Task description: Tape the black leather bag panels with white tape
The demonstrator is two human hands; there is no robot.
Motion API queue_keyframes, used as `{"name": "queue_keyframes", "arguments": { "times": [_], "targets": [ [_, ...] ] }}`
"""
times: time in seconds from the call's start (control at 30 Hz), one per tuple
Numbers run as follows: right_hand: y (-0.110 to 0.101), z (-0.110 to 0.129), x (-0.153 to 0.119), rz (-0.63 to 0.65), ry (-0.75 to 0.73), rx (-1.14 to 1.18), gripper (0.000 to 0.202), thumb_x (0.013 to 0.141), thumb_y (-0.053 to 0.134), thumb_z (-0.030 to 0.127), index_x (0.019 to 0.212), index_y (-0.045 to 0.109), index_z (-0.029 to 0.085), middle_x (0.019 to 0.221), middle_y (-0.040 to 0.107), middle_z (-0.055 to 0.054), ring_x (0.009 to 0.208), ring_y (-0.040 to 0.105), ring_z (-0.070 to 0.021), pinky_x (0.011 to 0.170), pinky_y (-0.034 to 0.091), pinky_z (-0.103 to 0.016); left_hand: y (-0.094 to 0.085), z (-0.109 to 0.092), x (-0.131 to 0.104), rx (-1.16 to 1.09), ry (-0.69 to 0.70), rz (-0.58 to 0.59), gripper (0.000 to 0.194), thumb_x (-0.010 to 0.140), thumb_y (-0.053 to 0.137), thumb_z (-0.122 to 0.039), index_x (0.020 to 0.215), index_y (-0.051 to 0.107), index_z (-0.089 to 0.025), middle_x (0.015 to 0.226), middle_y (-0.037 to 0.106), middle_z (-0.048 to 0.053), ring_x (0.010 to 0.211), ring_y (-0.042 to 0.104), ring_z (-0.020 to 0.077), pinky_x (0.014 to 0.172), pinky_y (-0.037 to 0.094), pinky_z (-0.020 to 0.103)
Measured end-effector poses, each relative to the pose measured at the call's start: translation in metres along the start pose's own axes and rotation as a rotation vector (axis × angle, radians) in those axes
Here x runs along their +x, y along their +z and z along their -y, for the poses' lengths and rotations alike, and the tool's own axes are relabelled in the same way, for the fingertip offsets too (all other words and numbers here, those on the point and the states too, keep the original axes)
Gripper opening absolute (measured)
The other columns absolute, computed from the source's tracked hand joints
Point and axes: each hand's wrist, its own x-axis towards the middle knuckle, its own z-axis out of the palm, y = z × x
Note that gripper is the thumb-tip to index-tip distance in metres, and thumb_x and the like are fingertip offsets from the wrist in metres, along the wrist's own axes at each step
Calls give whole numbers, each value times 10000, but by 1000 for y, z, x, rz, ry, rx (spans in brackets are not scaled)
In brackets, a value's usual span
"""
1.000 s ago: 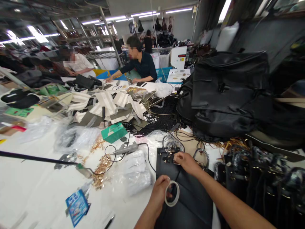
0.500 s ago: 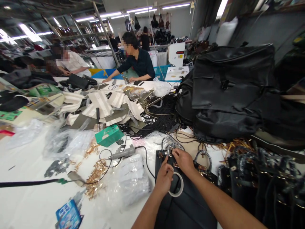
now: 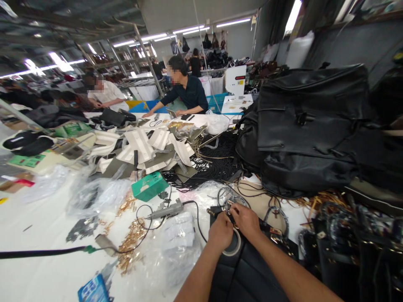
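My left hand [image 3: 221,231]: closed, a tape roll [image 3: 233,245] hanging from it, fingertips at the metal clasp [image 3: 227,208] on the bag's top edge.
My right hand [image 3: 246,220]: curled, pinching the same clasp, touching my left hand.
Black bag [image 3: 248,272]: flat on the white table [image 3: 40,235] under both my wrists.
Beside me: clear plastic bags [image 3: 176,243] and brass fittings [image 3: 130,241] to the left, stacked black bags [image 3: 308,130] behind.
Far end: two people seated, working.
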Motion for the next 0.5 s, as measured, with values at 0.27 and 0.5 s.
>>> {"name": "queue_keyframes", "arguments": {
  "times": [0.27, 0.5],
  "targets": [
    [-3, 3, -3, -7, 21, -91, 235, 950, 402, 346, 889, 617, 272, 765, 716, 11, 740, 665, -178, 625, 364, -270, -9, -3, 1, 353, 58, 27, 252, 888, 329, -261, 982, 554, -199, 1076, 679, 127, 996, 661, 277, 852, 486, 400],
    [6, 12, -3, -6, 10, -47, 227, 929, 452, 340, 861, 657, 269, 797, 734, 7, 749, 664, -160, 634, 368, -254, -26, 1, -17, 526, 100, 8, 284, 872, 344, -221, 1089, 525, -191, 1178, 610, 132, 1014, 641, 287, 847, 486, 410]
  ]
}}
